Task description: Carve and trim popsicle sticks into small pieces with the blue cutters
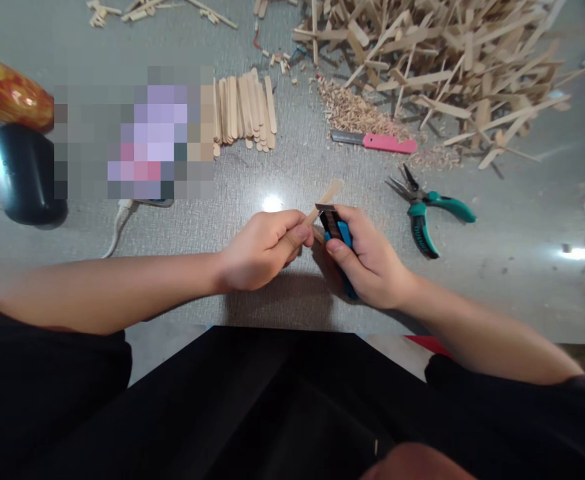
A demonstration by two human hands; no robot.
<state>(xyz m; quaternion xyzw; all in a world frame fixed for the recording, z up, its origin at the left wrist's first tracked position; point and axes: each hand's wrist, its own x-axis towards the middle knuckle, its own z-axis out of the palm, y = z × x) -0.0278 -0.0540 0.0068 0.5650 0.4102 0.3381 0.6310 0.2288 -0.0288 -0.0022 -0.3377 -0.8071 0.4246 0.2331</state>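
My left hand pinches a flat wooden stick, which points up and to the right from its fingertips. Wrapped in my right hand is a black and blue utility knife. Its blade lies against the stick, just beyond the left fingertips. A second strip of wood shows between the hands, partly hidden by the fingers and the knife.
Above the hands lie a row of sticks, wood shavings, a pink cutter and a big stick pile. Green-handled pliers are at right. At left are a blurred-out patch, a cable and a dark rounded object.
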